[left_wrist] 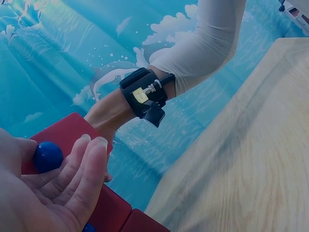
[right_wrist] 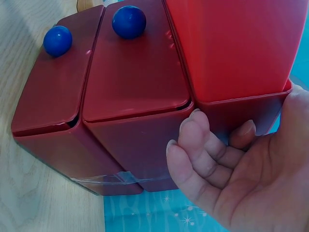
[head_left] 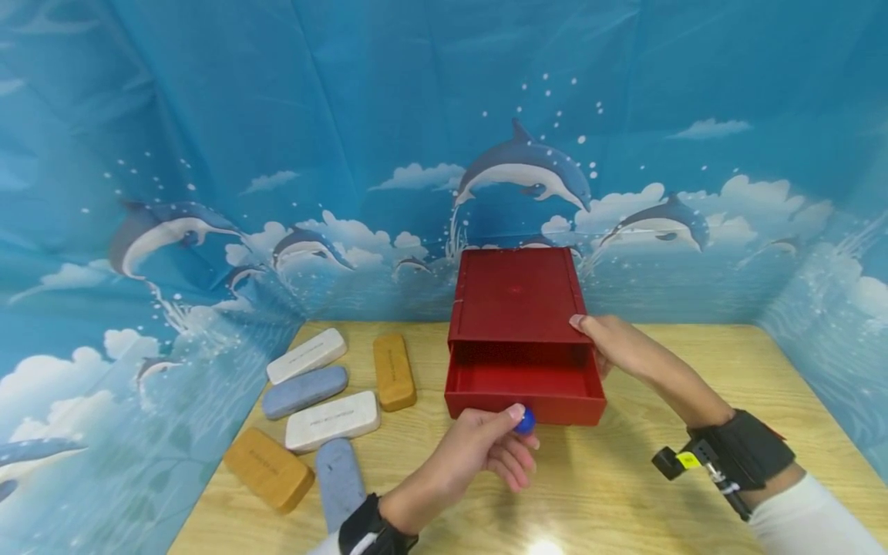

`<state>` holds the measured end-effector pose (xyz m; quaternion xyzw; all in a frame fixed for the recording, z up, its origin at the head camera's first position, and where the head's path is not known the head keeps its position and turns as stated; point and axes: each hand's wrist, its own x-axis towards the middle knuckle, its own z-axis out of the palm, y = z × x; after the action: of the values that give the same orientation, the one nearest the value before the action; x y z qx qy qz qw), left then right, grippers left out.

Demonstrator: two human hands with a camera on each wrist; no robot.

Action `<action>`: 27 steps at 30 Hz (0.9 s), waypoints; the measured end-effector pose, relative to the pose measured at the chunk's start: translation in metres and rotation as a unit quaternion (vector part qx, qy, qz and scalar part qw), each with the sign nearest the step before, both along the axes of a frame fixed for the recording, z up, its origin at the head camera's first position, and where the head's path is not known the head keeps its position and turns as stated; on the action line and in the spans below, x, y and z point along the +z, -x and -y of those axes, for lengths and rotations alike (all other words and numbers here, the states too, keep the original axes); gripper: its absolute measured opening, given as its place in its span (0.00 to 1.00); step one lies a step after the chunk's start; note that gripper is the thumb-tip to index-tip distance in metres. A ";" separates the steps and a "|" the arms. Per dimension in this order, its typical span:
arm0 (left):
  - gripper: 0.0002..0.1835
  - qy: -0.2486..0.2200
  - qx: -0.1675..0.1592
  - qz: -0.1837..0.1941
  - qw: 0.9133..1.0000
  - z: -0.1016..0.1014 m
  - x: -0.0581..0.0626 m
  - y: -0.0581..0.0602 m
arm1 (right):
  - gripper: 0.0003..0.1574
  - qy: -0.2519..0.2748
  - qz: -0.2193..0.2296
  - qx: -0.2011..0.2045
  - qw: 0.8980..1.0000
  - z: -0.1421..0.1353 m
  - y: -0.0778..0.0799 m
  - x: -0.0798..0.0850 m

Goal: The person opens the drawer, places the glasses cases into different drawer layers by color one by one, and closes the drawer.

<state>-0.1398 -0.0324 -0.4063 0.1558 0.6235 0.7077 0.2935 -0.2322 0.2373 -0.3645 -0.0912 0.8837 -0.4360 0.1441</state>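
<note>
A red drawer cabinet (head_left: 516, 297) stands on the table, its top drawer (head_left: 468, 402) pulled partway out and showing a bare red inside. In front of it, my left hand (head_left: 475, 455) pinches that drawer's round blue knob (head_left: 525, 421) between thumb and index finger; the other fingers hang loosely bent. My right hand (head_left: 613, 347) holds the cabinet's right front edge, thumb on top and fingers against the side. Seen from the right wrist, two lower drawers are closed, each with a blue knob (right_wrist: 129, 22), and the fingers of the right hand (right_wrist: 231, 179) touch the side.
On the table's left lie several eyeglass-case-like oblong cases: white cases (head_left: 333, 422), blue-grey cases (head_left: 305, 391) and mustard cases (head_left: 394, 371). A dolphin-print curtain (head_left: 388, 100) rises behind the wooden table (head_left: 680, 354). Clear tape (right_wrist: 104, 179) runs along the cabinet's side.
</note>
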 end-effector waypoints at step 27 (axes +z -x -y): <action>0.28 -0.024 -0.043 0.011 0.999 0.011 -0.002 -0.027 | 0.40 0.005 -0.017 0.005 1.000 0.002 -0.003 0.001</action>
<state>-0.1128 -0.0433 -0.4087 0.1817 0.5957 0.7110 0.3264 -0.2289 0.2354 -0.3632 -0.1040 0.8835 -0.4377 0.1305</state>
